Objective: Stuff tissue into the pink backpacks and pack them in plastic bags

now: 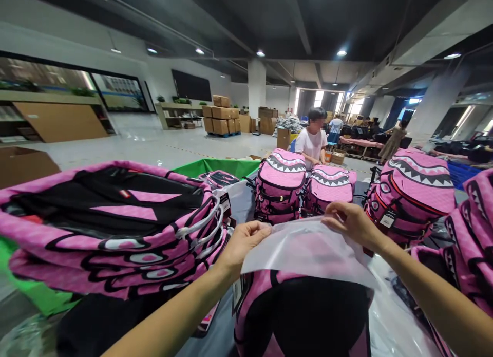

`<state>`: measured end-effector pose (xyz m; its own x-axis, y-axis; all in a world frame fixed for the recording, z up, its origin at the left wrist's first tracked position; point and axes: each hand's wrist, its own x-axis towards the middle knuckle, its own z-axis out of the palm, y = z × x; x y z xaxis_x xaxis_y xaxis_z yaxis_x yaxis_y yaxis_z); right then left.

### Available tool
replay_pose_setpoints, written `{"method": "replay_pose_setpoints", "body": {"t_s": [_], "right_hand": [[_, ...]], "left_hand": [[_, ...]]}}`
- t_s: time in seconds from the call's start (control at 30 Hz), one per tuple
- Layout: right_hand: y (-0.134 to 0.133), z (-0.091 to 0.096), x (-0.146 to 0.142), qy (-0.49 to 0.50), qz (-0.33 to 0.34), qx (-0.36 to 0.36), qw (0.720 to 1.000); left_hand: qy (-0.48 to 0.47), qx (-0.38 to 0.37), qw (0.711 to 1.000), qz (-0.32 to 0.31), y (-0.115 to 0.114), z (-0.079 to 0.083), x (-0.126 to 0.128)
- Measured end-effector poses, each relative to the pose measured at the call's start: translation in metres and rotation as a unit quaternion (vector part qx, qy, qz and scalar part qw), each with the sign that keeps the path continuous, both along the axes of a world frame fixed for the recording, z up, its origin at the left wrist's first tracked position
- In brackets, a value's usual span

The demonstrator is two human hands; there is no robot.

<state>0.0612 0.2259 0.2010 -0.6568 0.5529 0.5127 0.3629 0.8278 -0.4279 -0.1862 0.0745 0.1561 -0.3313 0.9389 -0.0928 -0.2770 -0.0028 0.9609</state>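
A translucent white plastic bag [304,251] lies across the top of a pink and black backpack [323,316] standing close in front of me. My left hand [246,244] pinches the bag's upper left edge between thumb and fingers. At its upper right edge, my right hand [348,221] pinches the same bag. The backpack's dark panel faces me, and its top is partly veiled by the plastic. A tag [238,295] hangs at the backpack's left side.
A stack of pink and black bags [115,264] rises on the left. Beyond my hands stand pink backpacks with a toothed pattern [281,185], and more [412,192] to the right. A co-worker [313,138] stands behind them. Clear plastic [400,305] lies at the right.
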Motion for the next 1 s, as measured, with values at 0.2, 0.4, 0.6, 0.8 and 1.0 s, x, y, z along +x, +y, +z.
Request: {"method": "replay_pose_setpoints", "body": {"t_s": [0.2, 0.4, 0.6, 0.8, 1.0], "right_hand": [[-0.023, -0.013, 0.002, 0.038, 0.152, 0.134, 0.978], [-0.023, 0.000, 0.005, -0.016, 0.156, 0.283, 0.946], [-0.022, -0.001, 0.006, -0.040, 0.245, 0.155, 0.956], [-0.025, -0.010, 0.012, -0.008, 0.232, 0.088, 0.969], [-0.041, -0.006, 0.016, 0.007, 0.205, 0.033, 0.978]], "left_hand": [[0.035, 0.015, 0.998, -0.050, -0.007, -0.022, -0.006], [0.220, 0.073, 0.972, -0.045, -0.009, -0.005, -0.024], [0.397, 0.217, 0.888, -0.079, 0.007, 0.087, -0.047], [0.489, 0.229, 0.821, -0.186, 0.020, 0.073, 0.004], [0.449, 0.173, 0.873, -0.080, -0.012, 0.023, 0.029]]}}
